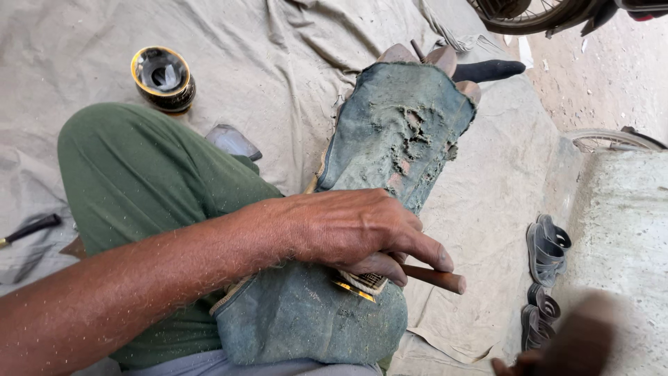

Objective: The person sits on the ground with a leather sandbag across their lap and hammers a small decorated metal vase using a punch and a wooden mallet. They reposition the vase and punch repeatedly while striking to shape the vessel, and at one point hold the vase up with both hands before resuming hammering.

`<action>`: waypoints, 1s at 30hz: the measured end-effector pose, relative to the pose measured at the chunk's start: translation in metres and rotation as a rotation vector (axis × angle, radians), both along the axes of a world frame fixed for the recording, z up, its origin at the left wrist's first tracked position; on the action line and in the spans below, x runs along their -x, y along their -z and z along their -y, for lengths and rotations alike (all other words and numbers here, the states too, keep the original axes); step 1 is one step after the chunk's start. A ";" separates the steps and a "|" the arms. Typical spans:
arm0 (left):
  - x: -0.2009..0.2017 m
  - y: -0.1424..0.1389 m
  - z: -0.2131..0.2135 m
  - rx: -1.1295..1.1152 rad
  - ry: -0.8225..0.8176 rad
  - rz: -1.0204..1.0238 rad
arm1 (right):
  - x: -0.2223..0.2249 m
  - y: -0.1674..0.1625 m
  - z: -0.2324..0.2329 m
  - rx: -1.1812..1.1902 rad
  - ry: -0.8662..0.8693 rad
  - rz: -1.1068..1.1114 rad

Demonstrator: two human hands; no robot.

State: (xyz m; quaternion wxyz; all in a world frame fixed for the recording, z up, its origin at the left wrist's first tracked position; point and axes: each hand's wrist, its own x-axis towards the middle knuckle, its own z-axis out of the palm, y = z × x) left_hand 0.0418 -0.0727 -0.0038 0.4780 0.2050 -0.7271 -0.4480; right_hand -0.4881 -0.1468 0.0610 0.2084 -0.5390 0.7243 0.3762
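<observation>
One hand in clear view: the left hand [362,233] lies across the lap, palm down, fingers curled over.
Left grip: clenched on a brown wooden handle [435,278], with a small patterned piece [363,281] pressed under the fingertips.
Handle position: its round end sticks out to the right of the knuckles, past the index finger; the rest is hidden under the hand.
Patterned piece: sits directly beneath the fingers, touching the denim, with a gold-coloured edge showing at its near side.
Right hand: the right hand [557,348] shows only as a dark blur at the near right corner; whether it is closed or released cannot be told.
Lap cover: a worn, torn blue denim cloth [390,139] runs from the near thigh out to the far end of the leg, directly under the left hand.
Clothing: green trousers [139,174] cover the left knee, raised to the left of the denim.
Ground sheet: a grey creased cloth [278,56] spreads under everything.
Tin: a round open tin with a gold rim [163,79] stands far left on the sheet, well apart from the hand.
Left edge: a black-handled tool [29,229] lies on the sheet.
Right side: grey sandals [546,249] lie on the ground.
</observation>
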 end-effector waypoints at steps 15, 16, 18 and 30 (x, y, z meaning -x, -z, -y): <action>0.003 -0.001 -0.004 -0.037 -0.116 -0.027 | 0.014 -0.013 0.022 0.035 -0.039 -0.001; 0.003 -0.002 -0.005 -0.068 -0.123 -0.018 | 0.015 -0.015 0.025 0.041 -0.042 0.000; 0.003 -0.003 -0.008 -0.079 -0.153 0.014 | 0.018 -0.016 0.029 0.054 -0.055 0.008; 0.011 -0.003 -0.019 -0.068 -0.314 0.111 | 0.021 -0.002 0.063 -0.339 -0.101 0.141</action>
